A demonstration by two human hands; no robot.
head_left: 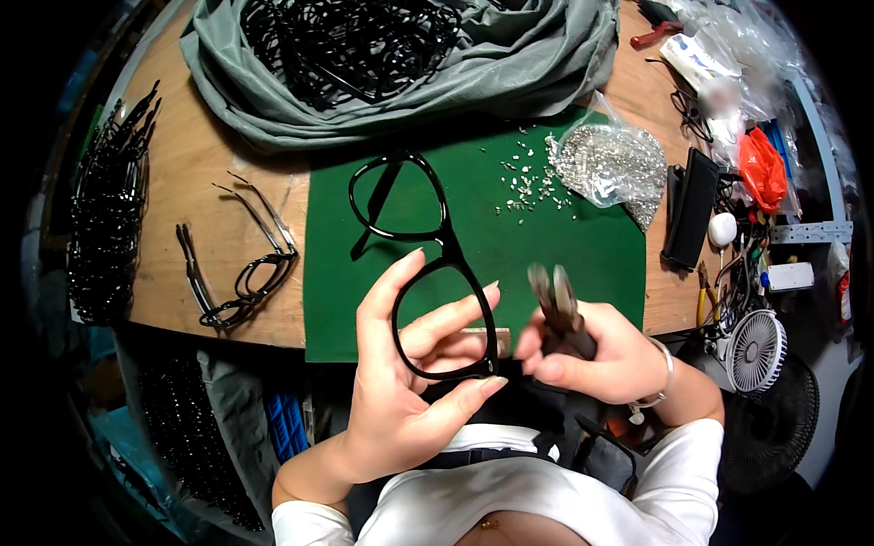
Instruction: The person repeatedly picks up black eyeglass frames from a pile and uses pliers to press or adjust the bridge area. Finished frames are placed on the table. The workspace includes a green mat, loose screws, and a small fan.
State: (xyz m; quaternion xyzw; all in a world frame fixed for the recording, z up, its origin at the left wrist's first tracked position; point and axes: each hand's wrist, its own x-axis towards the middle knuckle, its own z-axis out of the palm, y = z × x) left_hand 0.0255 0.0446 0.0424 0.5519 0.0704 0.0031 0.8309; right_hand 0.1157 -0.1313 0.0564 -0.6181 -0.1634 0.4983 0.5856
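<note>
Her left hand (401, 382) pinched the black glasses frame (426, 264) between its fingers; the right hand (592, 359) gripped blurred pliers (557, 305) over the green mat (546, 246).

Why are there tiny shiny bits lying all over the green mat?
Small metal parts lie scattered loose on the green mat, right beside the clear bag full of the same parts. They look spilled or tipped out. Nothing else looks broken.
</note>
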